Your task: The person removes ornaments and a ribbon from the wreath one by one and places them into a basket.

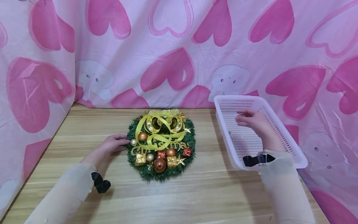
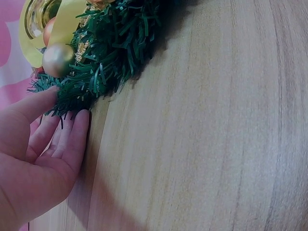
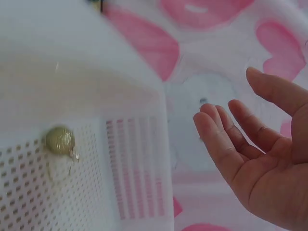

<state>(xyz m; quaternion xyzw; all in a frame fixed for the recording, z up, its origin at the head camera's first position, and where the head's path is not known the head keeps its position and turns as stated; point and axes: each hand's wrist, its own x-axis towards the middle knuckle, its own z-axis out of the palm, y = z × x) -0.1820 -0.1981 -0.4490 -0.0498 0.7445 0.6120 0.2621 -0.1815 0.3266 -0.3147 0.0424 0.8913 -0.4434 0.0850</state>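
Note:
A green Christmas wreath [image 1: 161,144] with a yellow ribbon, gold baubles and small gift boxes lies on the wooden table [image 1: 195,193]. My left hand [image 1: 114,143] rests flat on the table with straight fingers touching the wreath's [image 2: 113,45] left edge, next to a pale gold bauble [image 2: 57,60]. My right hand [image 1: 250,119] hovers, open and empty, over a white perforated basket [image 1: 279,130]. A small gold bauble [image 3: 59,140] lies on the basket's floor [image 3: 29,192], apart from my right hand's fingers [image 3: 219,144].
A pink cloth with hearts [image 1: 179,49] hangs behind the table and along both sides. The basket sits at the table's right side, tilted toward the cloth. Bare wood stretches in front of the wreath.

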